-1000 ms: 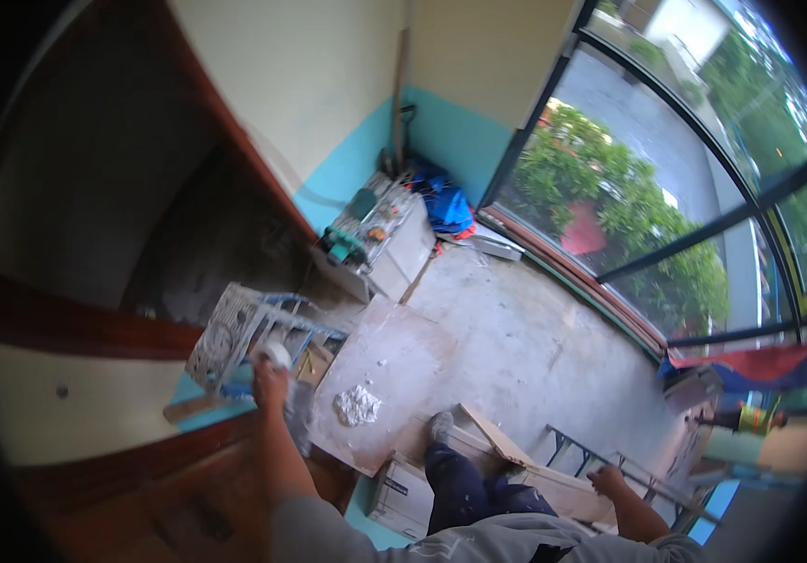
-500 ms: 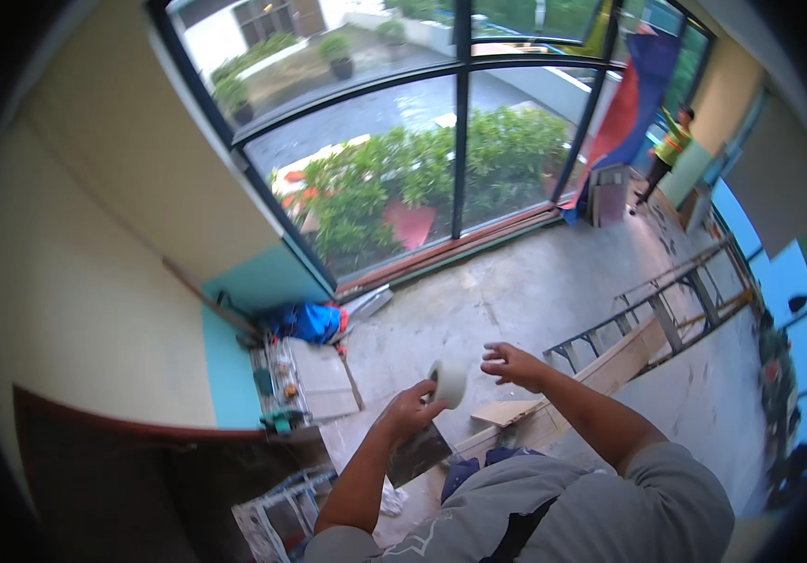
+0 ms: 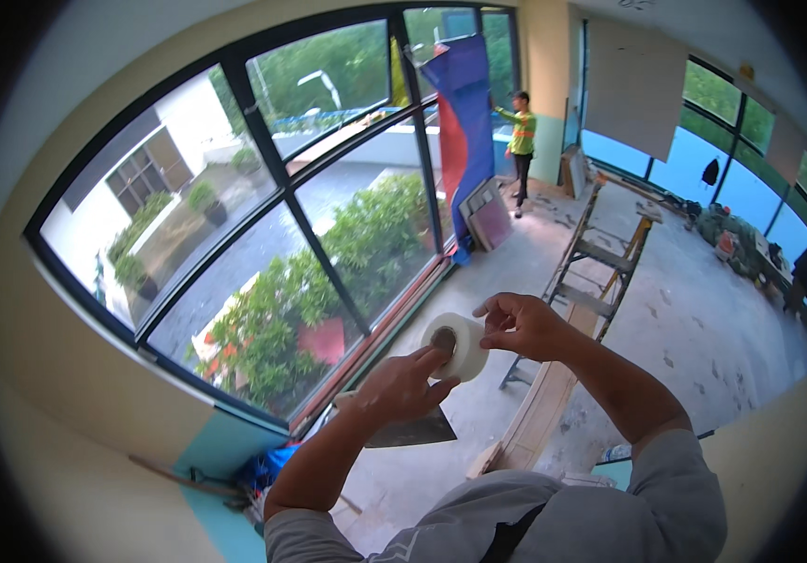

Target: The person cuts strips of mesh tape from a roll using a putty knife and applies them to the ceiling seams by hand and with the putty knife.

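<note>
My left hand (image 3: pixel 399 385) holds a roll of whitish tape (image 3: pixel 467 349), with fingers in its core and the thumb along the lower rim. Pinched fingers of my right hand (image 3: pixel 521 327) meet the roll's right edge, seemingly on the tape's end. Below my left hand shows a dark flat blade (image 3: pixel 418 430) like a wide trowel; the hand hides part of it, and I cannot tell whether it is gripped too.
A stepladder (image 3: pixel 601 251) stands ahead to the right, near a long wooden board (image 3: pixel 540 413). Large windows (image 3: pixel 328 206) line the left. A person in a bright vest (image 3: pixel 522 141) stands by a blue and red sheet (image 3: pixel 464 131). Blue cloth (image 3: pixel 267 466) lies lower left.
Both hands have risen, and my right hand has come across to the roll and closed at its edge. The view has swung right, bringing more of the room in.
</note>
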### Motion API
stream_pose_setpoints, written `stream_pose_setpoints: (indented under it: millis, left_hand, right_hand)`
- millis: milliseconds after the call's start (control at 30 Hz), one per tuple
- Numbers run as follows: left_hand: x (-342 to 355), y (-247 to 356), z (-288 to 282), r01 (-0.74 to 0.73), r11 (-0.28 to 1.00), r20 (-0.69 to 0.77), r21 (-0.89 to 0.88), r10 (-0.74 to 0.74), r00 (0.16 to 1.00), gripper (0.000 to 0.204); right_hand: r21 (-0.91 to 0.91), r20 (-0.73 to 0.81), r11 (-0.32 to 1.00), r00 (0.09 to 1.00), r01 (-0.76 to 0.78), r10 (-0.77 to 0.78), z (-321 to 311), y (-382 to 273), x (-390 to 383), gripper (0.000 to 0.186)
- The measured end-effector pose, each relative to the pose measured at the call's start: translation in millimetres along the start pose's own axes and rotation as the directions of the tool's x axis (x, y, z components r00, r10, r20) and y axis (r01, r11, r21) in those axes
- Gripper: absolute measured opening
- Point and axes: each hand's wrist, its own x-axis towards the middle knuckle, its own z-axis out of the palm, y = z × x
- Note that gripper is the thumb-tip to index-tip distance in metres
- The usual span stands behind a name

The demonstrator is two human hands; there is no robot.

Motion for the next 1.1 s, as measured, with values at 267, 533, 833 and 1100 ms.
stream_pose_setpoints:
  millis: [267, 533, 833, 1100]
  left_hand:
    - [111, 86, -44, -0.363, 0.873, -0.098, 0.325, 0.413, 0.905, 0.047]
    - [158, 187, -119, -0.468, 0.609, -0.073, 0.640, 0.655, 0.752, 0.055]
    - [190, 289, -216, -0.369, 0.487, -0.305, 0.792, 0.839, 0.451, 0.041]
    - [201, 319, -269, -0.254, 0.567, -0.479, 0.783, 0.811, 0.335, 0.047]
  right_hand:
    - [-0.535, -0.257, 0.814, 0.875, 0.224, -0.410, -107, -109, -54, 0.019]
    - [-0.677, -0.407, 0.701, 0.680, 0.223, -0.609, -148, -230, -121, 0.011]
    - [-0.926, -0.376, 0.349, 0.301, -0.142, -0.876, -191, -357, -189, 0.015]
    - [-0.839, -0.286, 0.214, 0.070, -0.500, -0.956, -221, -433, -265, 0.029]
